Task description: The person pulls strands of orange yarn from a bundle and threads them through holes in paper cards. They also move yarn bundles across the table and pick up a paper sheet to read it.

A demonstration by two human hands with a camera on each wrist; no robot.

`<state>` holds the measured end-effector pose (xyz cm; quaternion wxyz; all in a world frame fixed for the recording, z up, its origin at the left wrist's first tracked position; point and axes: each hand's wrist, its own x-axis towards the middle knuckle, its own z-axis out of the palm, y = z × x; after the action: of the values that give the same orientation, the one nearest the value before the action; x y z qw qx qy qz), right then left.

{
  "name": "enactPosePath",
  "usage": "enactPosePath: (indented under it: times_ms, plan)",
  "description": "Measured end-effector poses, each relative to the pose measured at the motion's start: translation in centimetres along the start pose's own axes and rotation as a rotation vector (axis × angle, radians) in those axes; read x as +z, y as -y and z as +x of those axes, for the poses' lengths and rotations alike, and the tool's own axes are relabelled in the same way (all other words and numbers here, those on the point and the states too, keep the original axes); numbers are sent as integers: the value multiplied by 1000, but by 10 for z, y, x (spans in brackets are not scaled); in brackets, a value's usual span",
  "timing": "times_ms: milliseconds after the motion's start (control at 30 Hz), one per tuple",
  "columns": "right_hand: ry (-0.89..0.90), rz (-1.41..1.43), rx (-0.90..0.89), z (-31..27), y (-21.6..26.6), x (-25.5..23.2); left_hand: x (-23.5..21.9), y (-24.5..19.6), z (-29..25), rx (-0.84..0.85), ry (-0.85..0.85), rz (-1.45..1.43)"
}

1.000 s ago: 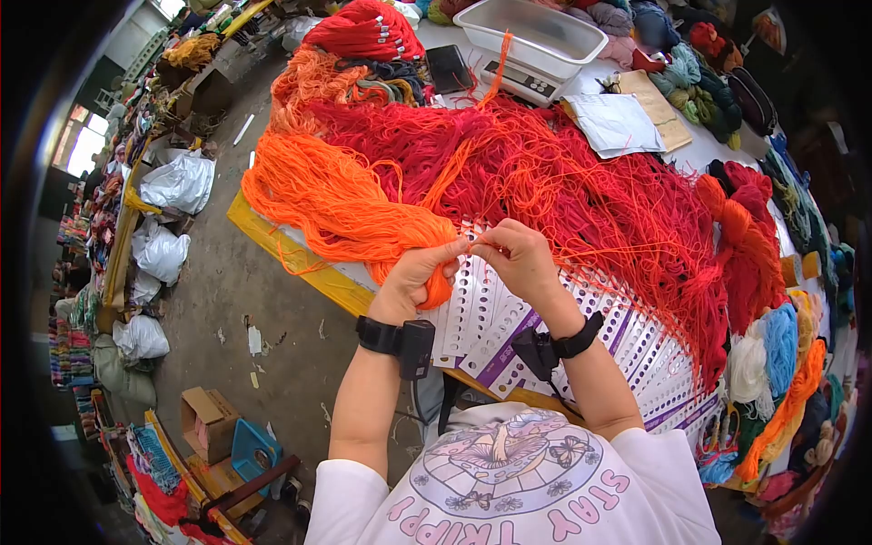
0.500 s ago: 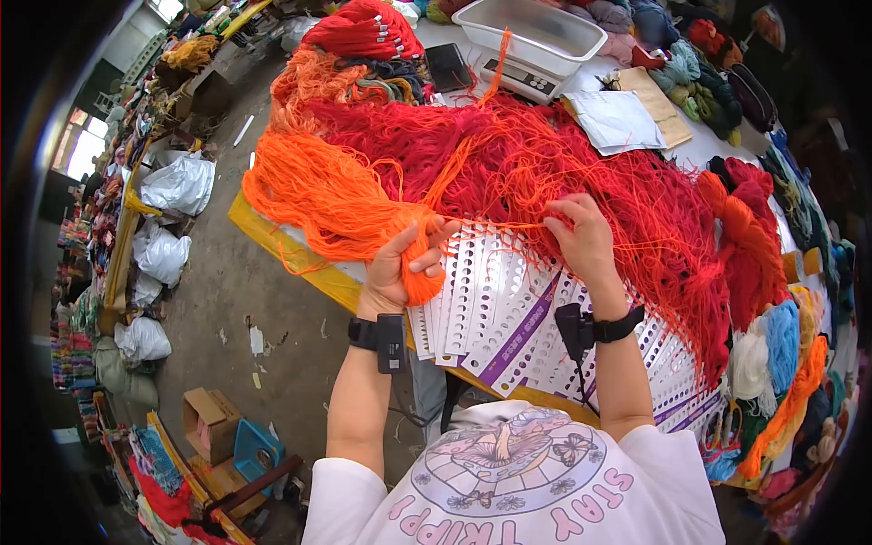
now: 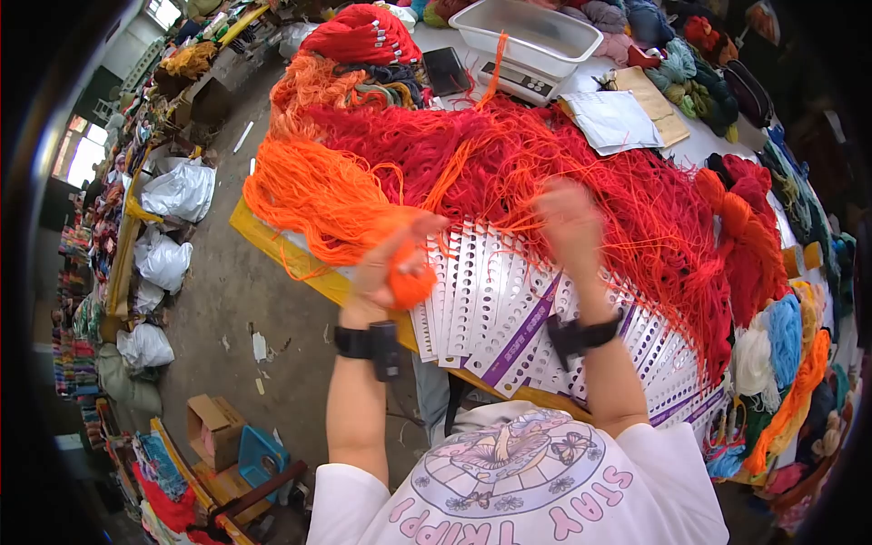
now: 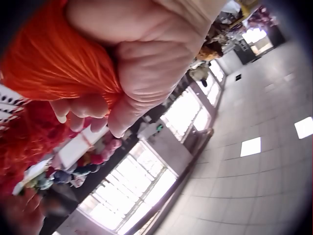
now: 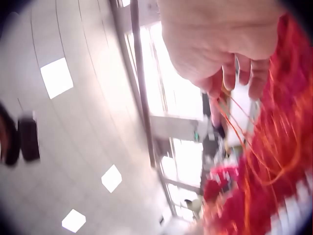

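Observation:
My left hand [image 3: 374,271] grips the end of a thick bright orange yarn hank [image 3: 313,195]; in the left wrist view its fingers curl around the bundled yarn [image 4: 58,58]. The rest of the hank spreads over the table to the upper left. My right hand [image 3: 570,227], blurred, is apart from the left one, over the edge of a red yarn pile [image 3: 545,154]. In the right wrist view its thumb and fingers pinch a thin orange strand [image 5: 235,126] that trails down toward the red yarn. Below both hands lie fanned white cards [image 3: 472,282] with punched holes.
A white tray [image 3: 527,41] sits on a scale [image 3: 522,82] at the back, near white paper [image 3: 610,123] and a dark flat case [image 3: 445,71]. Coloured skeins line the right side, including a blue one [image 3: 779,341]. White bags [image 3: 179,191] stand across the floor at left.
The right hand has moved from beside the left hand off to the right, drawing an orange strand along. The left hand, still gripping the hank, has shifted slightly left.

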<state>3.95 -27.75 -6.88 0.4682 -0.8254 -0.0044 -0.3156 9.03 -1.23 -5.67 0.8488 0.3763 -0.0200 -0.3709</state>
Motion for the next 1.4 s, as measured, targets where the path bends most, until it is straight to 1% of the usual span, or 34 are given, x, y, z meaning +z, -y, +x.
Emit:
enactPosePath:
  times_ms: [33,67,100,133,167,200,233,267,300,333,367,400,433,500,600,700,800,900,933,1000,1100,1200,1300,1333,1400]
  plan:
    - [-70,184,208,9,-8,-49,-5,-17,-11,84,-66,-3]
    - [-514,468,446,29,10,-88,-13,-34,-23,169,-133,-8]
    - [-721,294,383,40,9,-128,-20,-49,-32,246,-104,-5]
    - [-835,279,279,46,23,-147,-23,-57,-34,323,-70,-1]
    - [-948,265,168,48,32,-158,-22,-54,-29,308,-58,64]
    - [-747,212,158,45,28,-150,-19,-50,-23,292,-47,132]
    - [-549,162,149,39,23,-131,-15,-45,-17,276,-35,205]
    - [-393,419,176,34,37,-90,-5,-30,-9,143,-155,187]
    - [-186,684,404,22,27,-52,5,-11,0,81,-191,183]
    - [16,714,523,7,21,-18,12,6,7,-9,-228,153]
    - [198,776,673,-8,19,9,16,22,18,8,-263,304]
    - [263,832,797,-19,19,28,12,38,26,-10,-235,272]
    - [375,929,789,-26,18,39,14,46,30,-44,-137,176]
    - [556,1153,805,-33,14,43,15,54,28,-41,-202,266]
    - [645,1192,898,-29,19,38,19,53,33,-101,-208,350]
    - [727,1019,800,-27,20,37,10,56,38,-136,-65,227]
    - [473,548,425,-37,11,59,11,55,37,-120,-312,368]
    - [438,-81,240,-31,14,55,18,57,36,26,-494,648]
    - [438,-109,301,-29,20,53,11,63,39,116,-532,806]
    - [369,-124,263,-31,15,55,-11,78,46,301,-603,1124]
    - [320,-126,262,-34,13,56,-1,69,43,222,-512,1295]
    - [306,-120,284,-34,16,57,-4,66,45,198,-529,1495]
    - [291,-95,300,-34,15,57,-5,56,45,-125,-520,1183]
    - [287,-82,305,-34,15,57,12,45,41,-201,-498,936]
    - [284,-76,308,-34,18,55,14,38,39,-189,-398,589]
